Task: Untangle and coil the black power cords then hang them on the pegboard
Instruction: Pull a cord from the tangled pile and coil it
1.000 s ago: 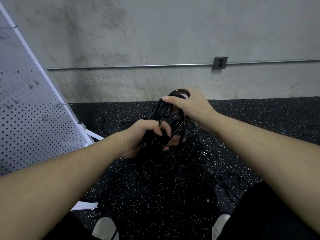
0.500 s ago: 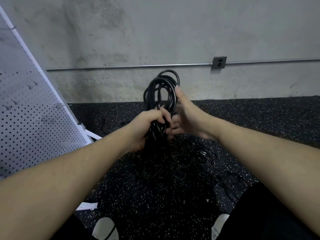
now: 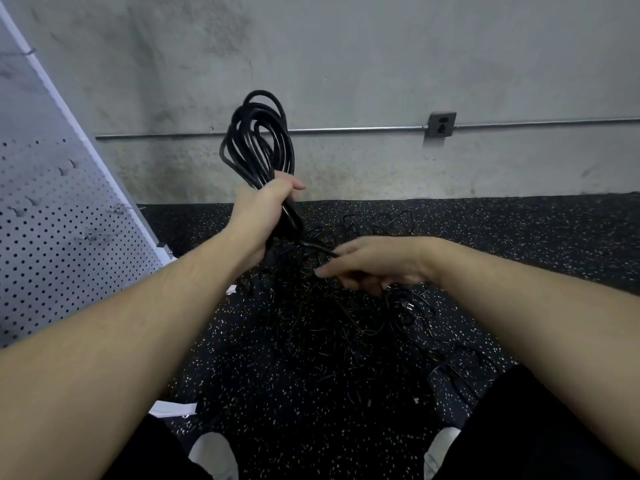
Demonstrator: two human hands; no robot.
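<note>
Perforated white pegboard (image 3: 52,237) leans at the left, nearer the left hand (image 3: 259,213), whose grip is clenched round the black coil (image 3: 258,140); its loops stand upright above the fist. The right hand (image 3: 374,263) hangs loose-fingered over the floor tangle (image 3: 346,323), holding nothing visible. Half a second ago it steadied the coil, which now sits higher.

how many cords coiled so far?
1: the coiled cord, gripped upright by the left hand. The rest lie tangled in the pile on the floor. No coils visible on the pegboard, partly out of frame.
</note>
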